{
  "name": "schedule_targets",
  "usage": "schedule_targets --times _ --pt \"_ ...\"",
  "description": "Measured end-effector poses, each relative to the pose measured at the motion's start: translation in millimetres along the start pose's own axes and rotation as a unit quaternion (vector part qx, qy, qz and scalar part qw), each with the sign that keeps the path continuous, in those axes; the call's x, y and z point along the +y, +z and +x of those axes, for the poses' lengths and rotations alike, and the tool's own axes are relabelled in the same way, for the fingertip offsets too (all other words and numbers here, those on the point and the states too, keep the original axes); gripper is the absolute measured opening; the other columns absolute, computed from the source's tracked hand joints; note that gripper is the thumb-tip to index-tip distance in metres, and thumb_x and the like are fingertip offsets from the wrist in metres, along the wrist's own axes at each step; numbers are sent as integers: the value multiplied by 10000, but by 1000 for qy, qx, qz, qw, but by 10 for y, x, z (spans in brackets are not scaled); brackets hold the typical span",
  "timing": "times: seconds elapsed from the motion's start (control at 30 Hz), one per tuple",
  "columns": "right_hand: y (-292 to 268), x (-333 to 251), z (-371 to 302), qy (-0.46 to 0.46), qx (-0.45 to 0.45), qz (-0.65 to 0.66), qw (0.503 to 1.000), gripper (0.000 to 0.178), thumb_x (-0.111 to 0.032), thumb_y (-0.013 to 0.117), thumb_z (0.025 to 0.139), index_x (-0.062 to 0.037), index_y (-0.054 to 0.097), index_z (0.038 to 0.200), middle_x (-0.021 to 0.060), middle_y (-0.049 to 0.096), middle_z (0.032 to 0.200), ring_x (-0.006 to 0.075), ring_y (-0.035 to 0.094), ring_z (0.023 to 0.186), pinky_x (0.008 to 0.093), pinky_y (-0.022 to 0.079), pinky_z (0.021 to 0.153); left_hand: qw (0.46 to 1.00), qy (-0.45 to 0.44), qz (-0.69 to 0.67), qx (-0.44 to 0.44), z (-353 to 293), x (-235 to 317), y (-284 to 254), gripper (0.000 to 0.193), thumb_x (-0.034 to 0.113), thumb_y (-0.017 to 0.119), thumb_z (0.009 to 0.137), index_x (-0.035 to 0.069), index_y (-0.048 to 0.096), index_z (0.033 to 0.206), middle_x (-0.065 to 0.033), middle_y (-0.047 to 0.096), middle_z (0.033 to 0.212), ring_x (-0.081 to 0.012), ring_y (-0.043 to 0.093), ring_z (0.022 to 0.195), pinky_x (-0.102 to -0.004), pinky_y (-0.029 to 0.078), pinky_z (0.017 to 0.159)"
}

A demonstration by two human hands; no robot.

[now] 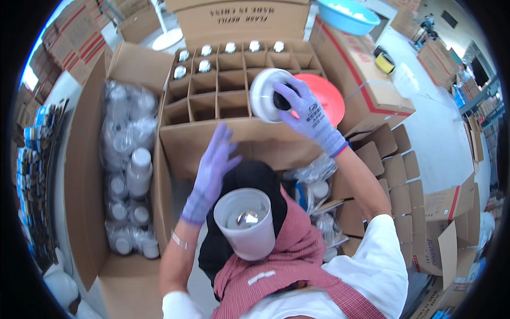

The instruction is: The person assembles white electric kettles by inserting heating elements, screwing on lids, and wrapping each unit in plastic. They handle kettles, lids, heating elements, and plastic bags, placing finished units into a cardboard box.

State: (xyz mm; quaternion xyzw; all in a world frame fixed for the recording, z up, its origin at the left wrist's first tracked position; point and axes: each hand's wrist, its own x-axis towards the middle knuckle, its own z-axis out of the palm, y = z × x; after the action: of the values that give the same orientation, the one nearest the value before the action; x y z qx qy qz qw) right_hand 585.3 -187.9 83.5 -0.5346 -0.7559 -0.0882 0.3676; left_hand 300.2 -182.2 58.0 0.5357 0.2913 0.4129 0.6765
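My right hand (311, 111), in a purple glove, grips a white round part with a black centre (261, 98) by that black middle, raised over the right side of the divided carton (223, 135). My left hand (211, 167), gloved too, is held up in front of the carton, fingers apart and holding nothing. On my lap stands a frosted white cylinder (247, 240), open at the top, with a shiny silvery glass surface inside. Several silver-topped pieces (205, 66) sit in the carton's back and left compartments.
To the left, an open carton (85, 175) holds bagged whitish bottles (139, 170). A red basin (330, 98) lies behind my right hand, beside a taped carton (366, 80) bearing a blue basin (350, 16). Cardboard dividers (401, 181) and bagged parts are at my right.
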Motion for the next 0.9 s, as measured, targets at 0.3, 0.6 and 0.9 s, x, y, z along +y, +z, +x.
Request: schedule_targets --times 0.3,0.6,0.9 --pt "366 -1077 -567 145 -92 481 860 416 -91 565 939 -8 504 1341 134 629 1187 218 628 1094 332 537 894 787 393 441 -177 -27 437 -45 662 358 846 621 166 685 1233 -124 580 1362 -379 510 1270 -492 424 1045" --pt "352 -1224 -938 313 -99 463 823 302 -207 596 997 -15 644 1226 121 679 1133 179 636 1079 310 489 959 828 250 308 -396 -469 -23 -518 552 402 701 764 48 674 1186 -174 638 1253 -401 577 1190 -547 412 1036" --pt "824 -1301 -1087 -98 -233 285 925 352 -186 557 938 -25 590 1249 209 551 1339 348 578 1173 415 488 1008 741 230 528 -345 -924 4 -311 822 666 700 704 89 612 1283 -164 576 1285 -380 514 1233 -582 204 1160"
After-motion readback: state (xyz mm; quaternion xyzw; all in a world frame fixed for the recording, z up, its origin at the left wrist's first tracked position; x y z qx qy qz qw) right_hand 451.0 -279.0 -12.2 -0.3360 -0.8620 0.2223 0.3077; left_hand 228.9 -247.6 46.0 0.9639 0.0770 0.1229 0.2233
